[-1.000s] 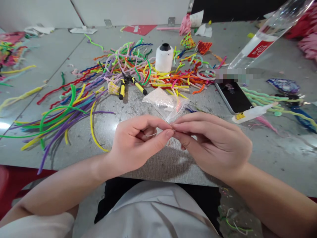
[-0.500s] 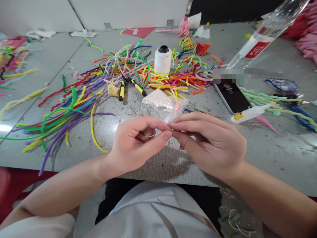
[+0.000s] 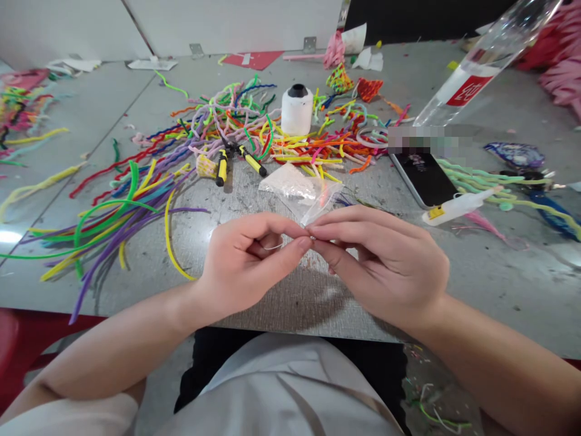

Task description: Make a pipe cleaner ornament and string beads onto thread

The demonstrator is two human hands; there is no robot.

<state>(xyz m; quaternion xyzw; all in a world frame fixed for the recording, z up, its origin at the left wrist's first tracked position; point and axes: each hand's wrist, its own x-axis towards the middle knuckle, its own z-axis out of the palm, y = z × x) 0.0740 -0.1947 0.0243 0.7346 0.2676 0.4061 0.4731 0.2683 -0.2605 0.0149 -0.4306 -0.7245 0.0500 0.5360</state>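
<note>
A grey table (image 3: 295, 306) carries fuzzy stems (image 3: 204, 124), pliers (image 3: 221, 167), a clear bag (image 3: 289, 184), a phone (image 3: 425, 180).

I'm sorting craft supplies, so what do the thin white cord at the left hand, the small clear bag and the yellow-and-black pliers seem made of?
Thin white cord: smooth-looking, perhaps nylon or cotton; too fine to tell.
Small clear bag: glossy plastic film, judging by its see-through creases and highlights.
Yellow-and-black pliers: handles probably plastic or rubber, from their solid molded colors; dark head likely metal.

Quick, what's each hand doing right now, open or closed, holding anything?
Left hand: closed in a pinch, apparently holding a thin white thread.
Right hand: closed in a pinch against the left; what it holds is too small to tell.
</note>
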